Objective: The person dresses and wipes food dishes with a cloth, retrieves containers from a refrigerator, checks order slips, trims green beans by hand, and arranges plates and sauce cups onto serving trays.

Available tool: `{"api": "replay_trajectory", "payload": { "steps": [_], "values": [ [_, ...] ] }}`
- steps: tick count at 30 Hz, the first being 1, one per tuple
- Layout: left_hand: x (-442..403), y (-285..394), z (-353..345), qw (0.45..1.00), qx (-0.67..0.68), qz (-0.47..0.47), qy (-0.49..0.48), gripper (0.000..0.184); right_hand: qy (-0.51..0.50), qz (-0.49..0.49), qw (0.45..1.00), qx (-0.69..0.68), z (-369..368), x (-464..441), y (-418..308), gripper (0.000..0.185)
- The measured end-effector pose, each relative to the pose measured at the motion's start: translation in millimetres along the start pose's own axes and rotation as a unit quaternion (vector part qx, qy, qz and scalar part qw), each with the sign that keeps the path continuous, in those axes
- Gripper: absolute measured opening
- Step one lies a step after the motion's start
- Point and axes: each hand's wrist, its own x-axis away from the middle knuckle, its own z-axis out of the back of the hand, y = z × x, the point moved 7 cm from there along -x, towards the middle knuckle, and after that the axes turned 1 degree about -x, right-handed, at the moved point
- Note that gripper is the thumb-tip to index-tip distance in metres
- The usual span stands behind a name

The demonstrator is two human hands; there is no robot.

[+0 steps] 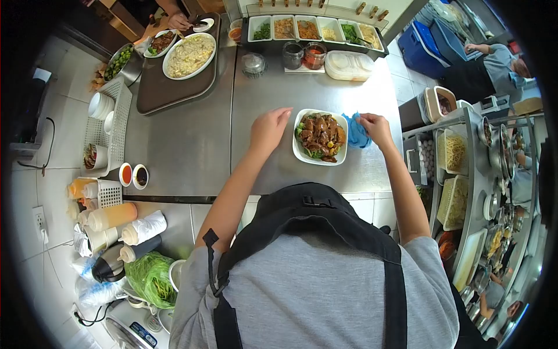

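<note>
A square white bowl (298,152) of browned, sauced meat (320,135) with green vegetables around it stands on the steel counter in front of me. Just left of the bowl, apart from it, is my left hand (270,129); its fingers stretch out and nothing is in them. To the right of the bowl my right hand (375,126) is closed, pinching the edge of a crumpled blue cloth (357,132). The cloth lies against the counter close beside the bowl's right rim.
Behind the bowl are glass jars (314,56), a lidded plastic container (349,65) and a row of garnish trays (284,28). A brown tray (152,93) with a large dish (189,56) sits left, near another person's hand (180,22). Two sauce cups (140,176) stand near the left edge.
</note>
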Motion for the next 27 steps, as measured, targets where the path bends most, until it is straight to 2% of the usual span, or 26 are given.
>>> {"api": "replay_trajectory", "payload": {
  "steps": [3,6,8,12,15,16,19,20,23,24,27],
  "values": [
    [-26,12,-13,0.994,-0.090,-0.056,-0.023,0.026,-0.010,0.115,0.993,0.003,-20,-10,-37,0.028],
    [-40,18,-31,0.984,-0.136,-0.108,-0.047,0.022,-0.062,0.192,0.971,0.127,-45,-17,-57,0.024],
    [-45,18,-37,0.979,-0.151,-0.110,-0.085,0.020,-0.042,0.199,0.968,0.147,-44,-16,-61,0.023],
    [-38,17,-33,0.979,-0.162,-0.094,-0.083,0.019,0.039,0.161,0.973,0.159,-34,-2,-56,0.021],
    [-25,13,-27,0.985,-0.144,-0.080,-0.048,0.019,0.036,0.115,0.980,0.161,-28,2,-42,0.022],
    [-20,11,-28,0.988,-0.135,-0.066,-0.041,0.019,0.023,0.102,0.980,0.172,-28,1,-35,0.022],
    [0,1,-27,0.992,-0.117,-0.034,-0.037,0.021,-0.091,-0.019,0.980,0.178,-18,16,-16,0.021],
    [7,-2,-23,0.993,-0.113,-0.025,-0.037,0.022,-0.044,0.056,0.983,0.168,-9,21,-14,0.019],
    [29,-19,-13,0.981,-0.033,0.069,-0.176,0.025,0.068,0.151,0.978,0.129,1,36,11,0.016],
    [33,-20,-10,0.975,-0.034,0.068,-0.209,0.030,0.027,0.183,0.973,0.141,-12,41,21,0.016],
    [18,-20,-1,0.987,-0.032,0.086,-0.135,0.032,-0.014,0.083,0.990,0.113,-13,26,39,0.020]
  ]
}}
